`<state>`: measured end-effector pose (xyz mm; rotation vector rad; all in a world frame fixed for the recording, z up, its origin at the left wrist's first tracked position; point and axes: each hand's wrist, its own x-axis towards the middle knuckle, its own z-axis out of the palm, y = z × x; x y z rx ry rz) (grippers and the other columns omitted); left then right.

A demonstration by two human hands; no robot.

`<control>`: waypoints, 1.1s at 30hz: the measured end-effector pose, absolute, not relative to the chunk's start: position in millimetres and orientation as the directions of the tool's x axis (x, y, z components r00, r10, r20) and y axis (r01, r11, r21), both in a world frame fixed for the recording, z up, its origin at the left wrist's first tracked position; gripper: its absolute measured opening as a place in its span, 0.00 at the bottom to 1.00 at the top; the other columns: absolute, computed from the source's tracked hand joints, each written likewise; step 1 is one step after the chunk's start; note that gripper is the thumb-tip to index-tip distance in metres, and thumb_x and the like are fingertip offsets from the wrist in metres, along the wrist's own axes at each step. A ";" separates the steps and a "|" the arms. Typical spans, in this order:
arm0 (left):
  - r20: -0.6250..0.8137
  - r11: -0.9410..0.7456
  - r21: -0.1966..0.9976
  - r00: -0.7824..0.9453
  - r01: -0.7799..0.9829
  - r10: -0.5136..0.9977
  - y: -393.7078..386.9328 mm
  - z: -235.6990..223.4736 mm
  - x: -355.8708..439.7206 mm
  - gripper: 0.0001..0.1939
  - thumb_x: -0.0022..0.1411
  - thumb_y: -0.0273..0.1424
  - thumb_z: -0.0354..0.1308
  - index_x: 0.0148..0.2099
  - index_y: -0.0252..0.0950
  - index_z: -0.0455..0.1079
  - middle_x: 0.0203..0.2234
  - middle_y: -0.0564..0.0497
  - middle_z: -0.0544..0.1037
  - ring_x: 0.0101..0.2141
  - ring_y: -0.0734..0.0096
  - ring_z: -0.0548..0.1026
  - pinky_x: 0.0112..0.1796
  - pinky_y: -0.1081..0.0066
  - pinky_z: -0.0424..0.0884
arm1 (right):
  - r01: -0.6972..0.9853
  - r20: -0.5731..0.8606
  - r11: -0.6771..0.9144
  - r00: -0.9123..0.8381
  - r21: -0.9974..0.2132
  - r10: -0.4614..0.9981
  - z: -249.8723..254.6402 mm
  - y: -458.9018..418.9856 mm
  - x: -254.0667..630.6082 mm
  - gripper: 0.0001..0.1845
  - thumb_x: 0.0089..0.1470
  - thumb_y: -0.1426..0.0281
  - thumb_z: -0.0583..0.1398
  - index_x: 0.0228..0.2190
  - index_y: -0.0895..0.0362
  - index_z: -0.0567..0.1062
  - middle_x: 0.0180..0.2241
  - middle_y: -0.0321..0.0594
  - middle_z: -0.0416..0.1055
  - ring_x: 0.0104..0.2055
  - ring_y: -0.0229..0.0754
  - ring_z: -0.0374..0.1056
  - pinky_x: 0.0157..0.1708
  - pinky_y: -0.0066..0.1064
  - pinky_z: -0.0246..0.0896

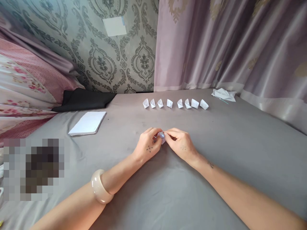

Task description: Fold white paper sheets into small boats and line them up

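Between my hands is a small piece of folded white paper [163, 140], held just above the grey sheet. My left hand [149, 143] pinches its left side with thumb and fingers. On the other side, my right hand [181, 143] grips the right edge between thumb and index finger. The fingers cover most of the paper, so its full shape is hidden. Beyond my hands stands a row of several small folded paper boats [169, 103].
A stack of white paper [87, 123] lies at left, near a folded black cloth [86, 99]. Crumpled white papers [224, 94] rest at the back right by the curtain [203, 48]. The grey sheet [240, 143] has wrinkles at left. A patch at lower left is pixelated.
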<state>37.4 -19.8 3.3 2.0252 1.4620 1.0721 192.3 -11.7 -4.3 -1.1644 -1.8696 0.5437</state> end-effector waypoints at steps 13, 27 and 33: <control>0.270 -0.404 0.664 0.302 0.629 0.914 -15.8 -1.2 22.7 0.20 0.56 0.20 0.46 0.44 0.39 0.74 0.38 0.49 0.75 0.27 0.76 0.70 0.32 0.74 0.67 | 0.524 0.394 0.453 -0.226 -0.721 0.891 -7.1 -10.5 200.5 0.11 0.56 0.73 0.55 0.37 0.54 0.76 0.33 0.36 0.76 0.30 0.36 0.70 0.33 0.27 0.64; 0.260 -0.574 0.489 0.518 0.657 0.815 -10.4 0.4 3.5 0.15 0.53 0.21 0.51 0.43 0.36 0.71 0.40 0.46 0.73 0.30 0.72 0.71 0.31 0.73 0.68 | 0.765 0.403 0.631 -0.540 -0.132 0.739 -3.8 -19.6 209.1 0.09 0.55 0.75 0.55 0.36 0.57 0.73 0.39 0.41 0.70 0.34 0.40 0.68 0.32 0.31 0.59; 0.247 -0.566 0.519 0.521 0.641 0.817 -1.8 -3.7 -2.2 0.08 0.63 0.30 0.51 0.37 0.38 0.72 0.39 0.48 0.74 0.33 0.72 0.72 0.35 0.72 0.68 | 0.751 0.392 0.638 -0.543 -0.169 0.743 -6.5 -14.6 213.9 0.06 0.60 0.69 0.55 0.34 0.55 0.73 0.39 0.40 0.71 0.33 0.40 0.67 0.30 0.32 0.58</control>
